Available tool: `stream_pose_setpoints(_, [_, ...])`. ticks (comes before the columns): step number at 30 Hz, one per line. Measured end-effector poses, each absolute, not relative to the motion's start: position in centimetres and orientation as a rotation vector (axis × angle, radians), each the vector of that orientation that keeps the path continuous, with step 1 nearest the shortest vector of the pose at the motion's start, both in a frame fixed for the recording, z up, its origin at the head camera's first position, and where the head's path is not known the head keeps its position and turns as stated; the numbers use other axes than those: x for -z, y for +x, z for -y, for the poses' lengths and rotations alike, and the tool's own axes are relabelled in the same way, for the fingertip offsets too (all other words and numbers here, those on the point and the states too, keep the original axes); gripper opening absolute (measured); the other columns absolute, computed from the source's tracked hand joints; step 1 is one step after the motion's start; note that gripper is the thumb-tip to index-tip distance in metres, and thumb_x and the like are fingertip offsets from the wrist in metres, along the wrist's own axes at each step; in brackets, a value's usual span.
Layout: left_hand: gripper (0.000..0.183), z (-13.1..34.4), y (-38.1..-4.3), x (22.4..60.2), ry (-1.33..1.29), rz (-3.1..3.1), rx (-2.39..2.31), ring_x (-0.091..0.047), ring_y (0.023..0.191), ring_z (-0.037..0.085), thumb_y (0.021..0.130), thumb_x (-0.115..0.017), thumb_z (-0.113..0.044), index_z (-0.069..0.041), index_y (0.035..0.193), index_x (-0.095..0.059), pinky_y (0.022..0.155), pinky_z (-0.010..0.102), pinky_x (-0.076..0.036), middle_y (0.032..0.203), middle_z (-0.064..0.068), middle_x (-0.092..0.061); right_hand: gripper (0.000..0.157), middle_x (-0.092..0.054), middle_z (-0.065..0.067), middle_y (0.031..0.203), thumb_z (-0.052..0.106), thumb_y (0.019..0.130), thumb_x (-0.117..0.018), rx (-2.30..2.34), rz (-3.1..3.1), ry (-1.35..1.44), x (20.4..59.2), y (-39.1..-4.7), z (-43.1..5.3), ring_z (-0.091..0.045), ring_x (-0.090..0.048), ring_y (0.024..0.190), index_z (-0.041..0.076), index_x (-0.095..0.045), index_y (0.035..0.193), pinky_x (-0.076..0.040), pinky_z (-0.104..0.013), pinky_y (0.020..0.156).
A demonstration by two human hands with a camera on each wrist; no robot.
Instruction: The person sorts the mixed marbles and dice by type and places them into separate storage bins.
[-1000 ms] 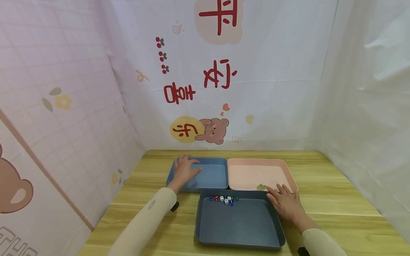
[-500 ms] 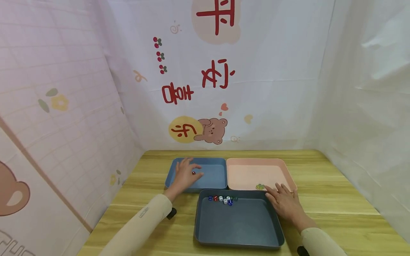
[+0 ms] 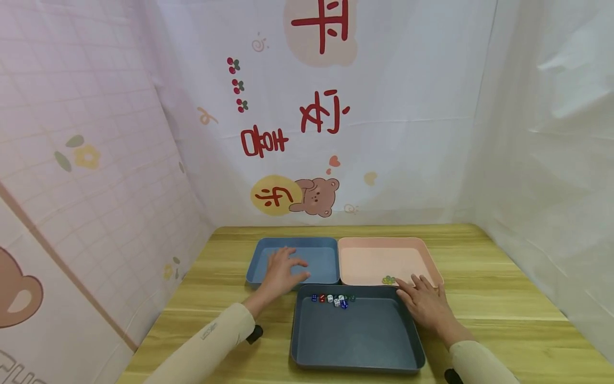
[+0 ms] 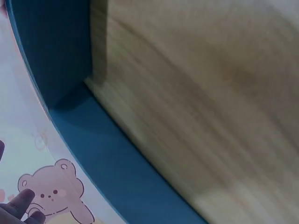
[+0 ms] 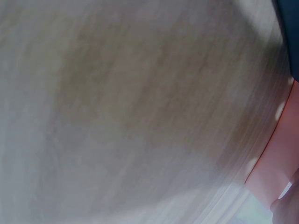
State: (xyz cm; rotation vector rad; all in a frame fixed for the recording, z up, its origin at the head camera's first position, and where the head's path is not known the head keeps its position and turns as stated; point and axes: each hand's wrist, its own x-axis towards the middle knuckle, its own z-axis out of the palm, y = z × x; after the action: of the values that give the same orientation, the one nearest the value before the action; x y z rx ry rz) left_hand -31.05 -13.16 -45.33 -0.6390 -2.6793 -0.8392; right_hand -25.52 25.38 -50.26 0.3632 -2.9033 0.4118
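My left hand (image 3: 280,274) hovers over the blue tray (image 3: 318,264), thumb and fingers spread apart, and no object shows between them. Its fingertips (image 4: 21,201) peek past the tray's edge in the left wrist view. Along the far side of the dark grey tray (image 3: 355,338) lie several small dice: a blue die (image 3: 314,298), a red die (image 3: 322,298), white ones and dark green ones. My right hand (image 3: 424,304) rests with extended fingers at the corner where the grey tray meets the pink tray (image 3: 381,261).
A small yellow-green flower-shaped piece (image 3: 389,280) is at the pink tray's near edge, beside my right fingertips. All three trays stand close together on a wood-grain table (image 3: 503,309). A printed white curtain (image 3: 412,138) hangs behind and at both sides.
Half a second ago a small reddish die showed by my left thumb and fingers; it is no longer visible. That hand has since shifted slightly nearer and to the right. My right hand stays put.
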Motion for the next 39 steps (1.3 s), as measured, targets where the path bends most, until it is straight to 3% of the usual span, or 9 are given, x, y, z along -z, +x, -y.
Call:
stream_pose_setpoints(22, [0.015, 12.6, -28.9, 48.1, -0.746, 2.743, 0.849, -0.030, 0.139, 0.048, 0.085, -0.080, -0.028, -0.017, 0.096, -0.079, 0.110, 0.071, -0.010, 0.143, 0.024, -0.047, 0.046, -0.045, -0.029, 0.145, 0.040, 0.106, -0.045, -0.386, 2.922, 0.354, 50.0, -25.5, -25.5, -0.053, -0.035, 0.134, 0.014, -0.057, 0.141, -0.015, -0.080, 0.101])
stream_pose_setpoints(39, [0.016, 11.6, -28.6, 49.2, -0.725, 2.830, 0.676, -0.034, 0.137, 0.047, 0.084, -0.080, -0.028, -0.016, 0.094, -0.079, 0.108, 0.073, -0.016, 0.140, 0.024, -0.050, 0.047, -0.046, -0.028, 0.144, 0.041, 0.105, -0.044, -0.367, 2.932, 0.341, 50.2, -25.2, -25.2, -0.052, -0.037, 0.134, 0.014, -0.058, 0.141, -0.016, -0.080, 0.100])
